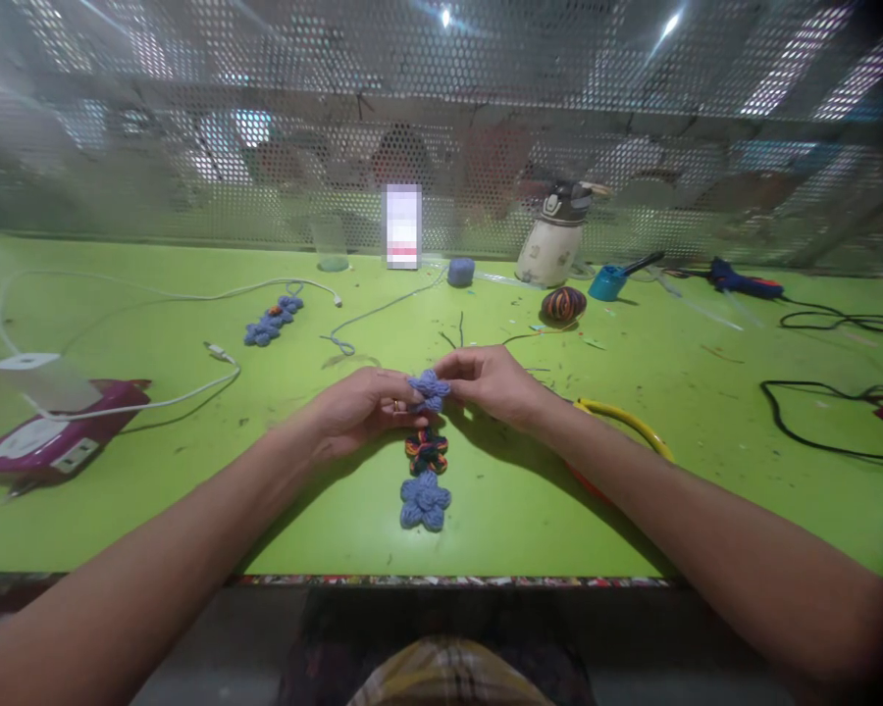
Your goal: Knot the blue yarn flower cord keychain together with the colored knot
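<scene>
Between my two hands is a blue-purple crocheted flower (431, 390). My left hand (372, 400) pinches its left side, and a ring shows on one finger. The fingertips of my right hand (492, 382) close on its right edge. Just below, on the table, lies a dark multicoloured crocheted flower (427, 452) with orange and red strands. Nearer to me and touching it is a second blue-purple flower (425, 502). Whether the held flower is joined to the dark one I cannot tell. Yellow-handled scissors or pliers (625, 420) lie partly under my right forearm.
Behind are a multicoloured yarn ball (563, 306), a blue yarn ball (461, 273), a phone (402, 230), a jug (551, 240) and a blue glue gun (743, 279). A finished-looking flower strip (274, 320) lies left, near white cables and a magenta power strip (63, 431).
</scene>
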Available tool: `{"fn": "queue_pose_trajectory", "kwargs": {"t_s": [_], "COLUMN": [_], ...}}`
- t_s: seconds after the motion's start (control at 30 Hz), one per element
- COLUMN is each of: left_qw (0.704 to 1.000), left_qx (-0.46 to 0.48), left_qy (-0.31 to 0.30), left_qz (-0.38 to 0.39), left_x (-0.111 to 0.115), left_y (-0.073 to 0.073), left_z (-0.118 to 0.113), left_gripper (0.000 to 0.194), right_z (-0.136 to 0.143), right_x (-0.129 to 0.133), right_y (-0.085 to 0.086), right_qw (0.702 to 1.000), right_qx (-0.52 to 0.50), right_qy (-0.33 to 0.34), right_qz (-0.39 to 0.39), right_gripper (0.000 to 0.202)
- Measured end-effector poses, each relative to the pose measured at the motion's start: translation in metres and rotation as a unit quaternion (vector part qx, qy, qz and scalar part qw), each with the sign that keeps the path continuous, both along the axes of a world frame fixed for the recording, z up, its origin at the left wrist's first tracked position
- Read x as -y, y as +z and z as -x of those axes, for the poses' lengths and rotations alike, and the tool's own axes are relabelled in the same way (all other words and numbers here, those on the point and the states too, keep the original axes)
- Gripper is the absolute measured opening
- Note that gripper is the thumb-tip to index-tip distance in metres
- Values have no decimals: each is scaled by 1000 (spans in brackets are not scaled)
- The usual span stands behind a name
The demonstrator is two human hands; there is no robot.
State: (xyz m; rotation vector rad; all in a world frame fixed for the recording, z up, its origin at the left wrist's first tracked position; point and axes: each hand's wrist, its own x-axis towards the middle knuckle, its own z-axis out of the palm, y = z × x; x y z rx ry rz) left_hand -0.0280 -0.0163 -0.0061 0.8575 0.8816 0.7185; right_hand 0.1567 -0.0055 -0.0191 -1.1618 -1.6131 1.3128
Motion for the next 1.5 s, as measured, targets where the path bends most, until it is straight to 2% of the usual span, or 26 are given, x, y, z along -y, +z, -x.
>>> {"fn": "queue_pose_trajectory", "kwargs": {"t_s": [0.27, 0.43, 0.53, 0.67, 0.73, 0.8, 0.9, 0.97, 1.07, 1.2, 1.37, 1.5], "left_qw": [1000, 1000, 1000, 1000, 1000, 1000, 999, 999, 999, 999, 999, 998], "left_qx": [12, 15, 16, 5, -1, 0, 15, 22, 19, 11, 3, 20], "left_qy": [-13, 5, 11, 6, -1, -10, -25, -34, -43, -40, -45, -54], "left_qz": [-1, 2, 9, 5, -1, -6, -15, -14, 1, 4, -10, -9], "left_x": [1, 2, 2, 1, 0, 0, 0, 1, 2, 3, 3, 3], "left_y": [1, 1, 0, 1, 1, 0, -2, -4, -3, -1, -3, -4], "left_z": [0, 0, 0, -1, 0, 0, 0, 0, -1, -2, -1, -1], "left_gripper": [10, 11, 11, 11, 11, 10, 7, 8, 10, 10, 13, 18], "right_z": [-2, 0, 0, -5, -6, -6, -2, 1, 2, 0, -2, -2], "right_x": [2, 5, 7, 13, 18, 23, 28, 28, 25, 20, 18, 18], "right_y": [2, 7, 13, 30, 37, 41, 36, 30, 24, 22, 23, 24], "right_qw": [999, 997, 995, 988, 985, 973, 933, 922, 943, 987, 998, 999], "right_qx": [42, 75, 102, 153, 164, 191, 236, 239, 202, 106, 55, 32], "right_qy": [4, -8, -12, -18, -18, -9, 3, 0, -8, -3, -4, -6], "right_qz": [-30, -16, -2, -8, -41, -129, -271, -306, -264, -121, -33, -1], "right_gripper": [18, 17, 19, 30, 37, 36, 21, 10, 7, 10, 15, 15]}}
